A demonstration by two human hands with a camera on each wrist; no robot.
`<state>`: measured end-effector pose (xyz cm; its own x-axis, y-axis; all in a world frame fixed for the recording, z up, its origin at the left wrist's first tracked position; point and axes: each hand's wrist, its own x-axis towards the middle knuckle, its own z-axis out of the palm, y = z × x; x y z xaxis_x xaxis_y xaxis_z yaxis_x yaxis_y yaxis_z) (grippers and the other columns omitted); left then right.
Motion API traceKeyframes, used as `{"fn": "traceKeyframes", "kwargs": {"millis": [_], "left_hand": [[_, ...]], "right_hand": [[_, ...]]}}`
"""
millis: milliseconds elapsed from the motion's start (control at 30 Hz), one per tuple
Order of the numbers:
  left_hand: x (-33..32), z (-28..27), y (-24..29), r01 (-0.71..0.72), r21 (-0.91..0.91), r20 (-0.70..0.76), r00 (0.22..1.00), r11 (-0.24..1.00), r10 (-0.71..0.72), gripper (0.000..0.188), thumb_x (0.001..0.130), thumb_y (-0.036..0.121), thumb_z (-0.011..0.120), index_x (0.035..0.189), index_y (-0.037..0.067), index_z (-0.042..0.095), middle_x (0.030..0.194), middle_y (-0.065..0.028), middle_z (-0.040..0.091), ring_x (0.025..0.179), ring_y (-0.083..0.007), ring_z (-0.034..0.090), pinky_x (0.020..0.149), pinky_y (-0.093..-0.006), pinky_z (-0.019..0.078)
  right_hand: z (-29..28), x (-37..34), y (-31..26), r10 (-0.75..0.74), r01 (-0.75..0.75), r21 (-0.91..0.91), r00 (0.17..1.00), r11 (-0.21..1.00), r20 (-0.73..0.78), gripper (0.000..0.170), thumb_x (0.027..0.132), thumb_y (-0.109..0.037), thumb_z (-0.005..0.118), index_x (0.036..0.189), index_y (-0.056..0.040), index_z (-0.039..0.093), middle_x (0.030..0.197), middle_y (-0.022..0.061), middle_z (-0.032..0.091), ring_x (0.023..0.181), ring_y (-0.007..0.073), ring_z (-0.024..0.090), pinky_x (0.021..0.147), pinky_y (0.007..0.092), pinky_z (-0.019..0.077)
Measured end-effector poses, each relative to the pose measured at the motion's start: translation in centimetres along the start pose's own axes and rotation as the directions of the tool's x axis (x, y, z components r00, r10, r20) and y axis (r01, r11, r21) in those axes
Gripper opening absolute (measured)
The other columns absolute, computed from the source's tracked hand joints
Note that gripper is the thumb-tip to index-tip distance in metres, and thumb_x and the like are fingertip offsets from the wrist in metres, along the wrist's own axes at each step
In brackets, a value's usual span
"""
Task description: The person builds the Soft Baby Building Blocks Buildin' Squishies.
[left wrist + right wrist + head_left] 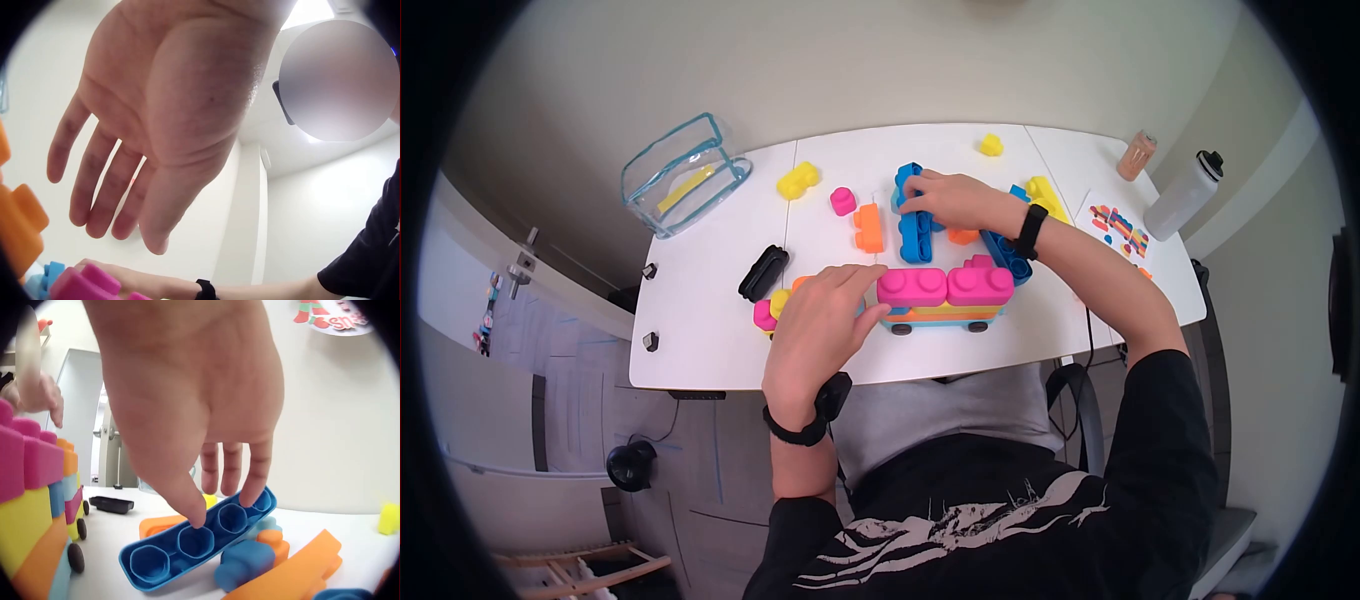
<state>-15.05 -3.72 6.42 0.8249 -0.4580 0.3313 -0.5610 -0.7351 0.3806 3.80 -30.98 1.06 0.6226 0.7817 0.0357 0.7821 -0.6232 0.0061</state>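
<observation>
A long blue block (915,228), hollow side up in the right wrist view, is pinched at its rim between the thumb and fingers of my right hand (960,200) (200,394). Nearer me stands a wheeled build of stacked blocks with pink blocks (912,287) along its top; the right wrist view shows yellow, orange and blue layers under them. My left hand (820,320) (156,106) hovers over the build's left part with fingers extended and nothing in them. It hides some of the build in the head view.
Orange (868,228), pink (843,201) and yellow blocks (799,181) lie around the blue one, with more at the right. A black case (763,273) and a clear bag (685,180) are on the left. A bottle (1185,195), jar (1137,155) and picture sheet (1118,230) are on the right.
</observation>
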Motion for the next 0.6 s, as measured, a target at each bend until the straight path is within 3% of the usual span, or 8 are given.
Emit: {"fn": "traceKeyframes", "kwargs": {"millis": [133, 367, 433, 600], "left_hand": [[-0.1, 0.3, -0.4, -0.026, -0.009, -0.034, 0.999, 1.0, 0.026, 0.042, 0.094, 0.026, 0.082, 0.13, 0.006, 0.074, 0.119, -0.017, 0.077, 0.109, -0.0375, 0.072, 0.094, -0.0447, 0.0574], [0.0, -0.1, -0.2, 0.001, -0.052, -0.007, 1.0, 0.999, -0.001, 0.041, 0.094, 0.026, 0.082, 0.129, 0.006, 0.074, 0.116, -0.0166, 0.077, 0.105, -0.0368, 0.073, 0.09, -0.0444, 0.0578], [0.1, 0.2, -0.3, -0.04, -0.036, -0.04, 0.998, 0.999, 0.038, 0.04, 0.094, 0.026, 0.082, 0.128, 0.007, 0.074, 0.113, -0.0164, 0.077, 0.103, -0.0365, 0.073, 0.088, -0.044, 0.0579], [0.2, 0.0, -0.2, -0.026, -0.046, -0.013, 1.0, 0.999, 0.026, 0.04, 0.094, 0.025, 0.082, 0.129, 0.007, 0.074, 0.113, -0.0161, 0.077, 0.103, -0.0365, 0.073, 0.089, -0.0442, 0.058]], "right_hand": [[1.3, 0.8, 0.2, -0.14, 0.121, -0.269, 0.989, 0.956, -0.053, 0.034, 0.098, -0.011, 0.066, 0.13, -0.0195, 0.074, 0.134, 0.0004, 0.066, 0.129, 0.0212, 0.059, 0.099, 0.0338, 0.0569], [2.0, 2.0, -0.4, -0.193, 0.159, -0.361, 0.98, 0.919, -0.058, 0.014, 0.096, -0.013, 0.067, 0.11, -0.0125, 0.07, 0.119, -0.0027, 0.072, 0.121, 0.0212, 0.061, 0.094, 0.0342, 0.0545], [2.0, 2.2, -0.3, -0.242, 0.179, -0.417, 0.965, 0.891, -0.103, 0.011, 0.094, -0.013, 0.069, 0.106, -0.0143, 0.07, 0.105, -0.0013, 0.074, 0.12, 0.0205, 0.063, 0.091, 0.0334, 0.0549], [1.1, 2.0, 0.0, -0.278, 0.202, -0.504, 0.957, 0.84, -0.079, 0.012, 0.094, -0.014, 0.071, 0.106, -0.0147, 0.071, 0.106, -0.0016, 0.073, 0.119, 0.0201, 0.063, 0.092, 0.0339, 0.0547]]}}
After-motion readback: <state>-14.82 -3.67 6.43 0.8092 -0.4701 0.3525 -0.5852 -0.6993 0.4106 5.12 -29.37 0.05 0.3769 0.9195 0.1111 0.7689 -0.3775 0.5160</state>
